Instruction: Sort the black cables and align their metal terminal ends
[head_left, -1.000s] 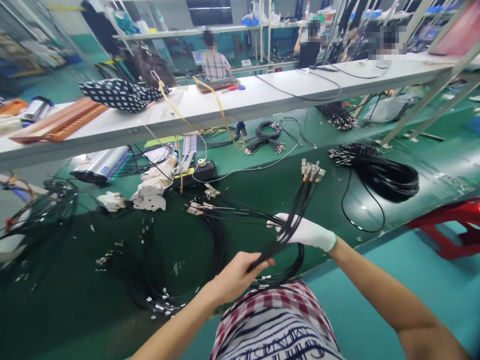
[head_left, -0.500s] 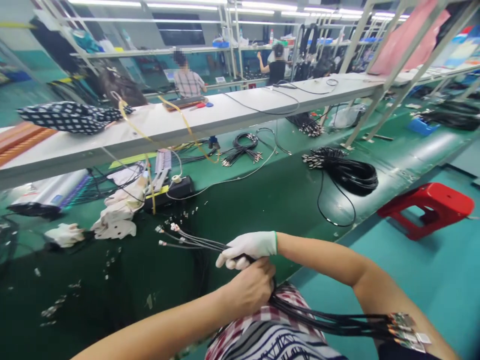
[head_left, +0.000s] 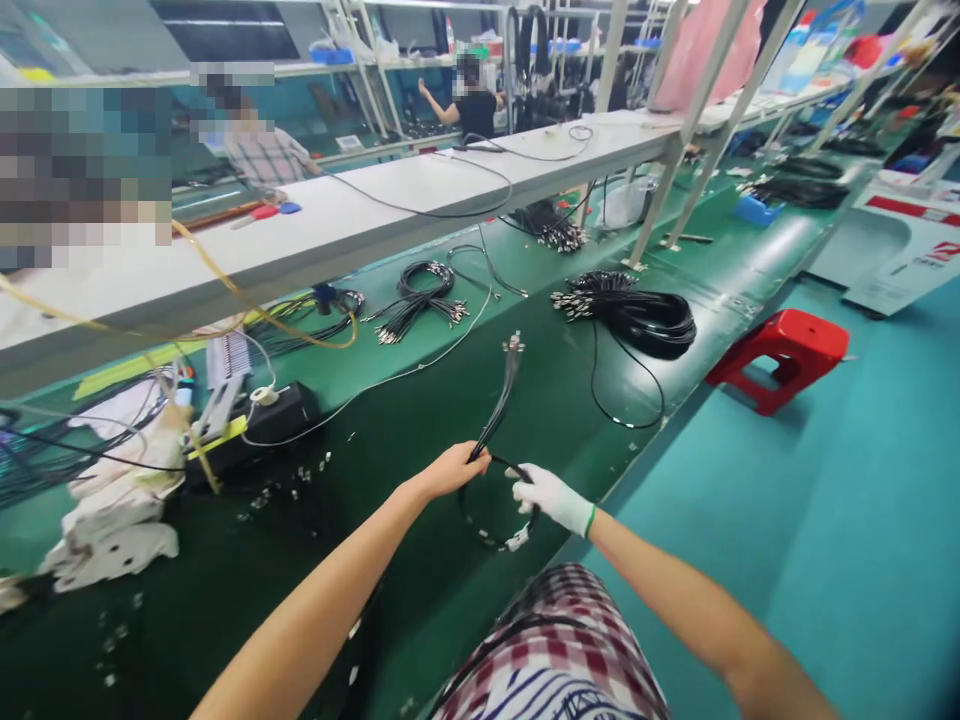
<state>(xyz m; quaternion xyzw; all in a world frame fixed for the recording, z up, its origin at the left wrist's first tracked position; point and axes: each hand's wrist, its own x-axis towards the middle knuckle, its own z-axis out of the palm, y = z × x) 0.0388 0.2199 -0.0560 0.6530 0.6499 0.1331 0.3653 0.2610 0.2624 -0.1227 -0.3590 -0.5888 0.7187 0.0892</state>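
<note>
My bare left hand (head_left: 457, 467) is closed around a bundle of thin black cables (head_left: 499, 405). The upper ends of the bundle, tipped with small silvery connectors, point away from me over the green bench. Below that hand the cables curve round into a loop. My right hand (head_left: 553, 497), in a white glove with a green cuff, grips the right side of this loop. White and silvery pieces show along the loop's lower part, near the bench's front edge.
A coiled black cable bundle (head_left: 645, 318) and a smaller tied coil (head_left: 424, 295) lie farther back on the bench. At left are a black box (head_left: 274, 425) and a crumpled whitish cloth (head_left: 124, 520). A red stool (head_left: 795, 350) stands right; people work behind the white shelf (head_left: 420, 190).
My hands have moved apart and away from my lap. The cables, stretched out across my lap before, are now bent into a loop. The view has swung right.
</note>
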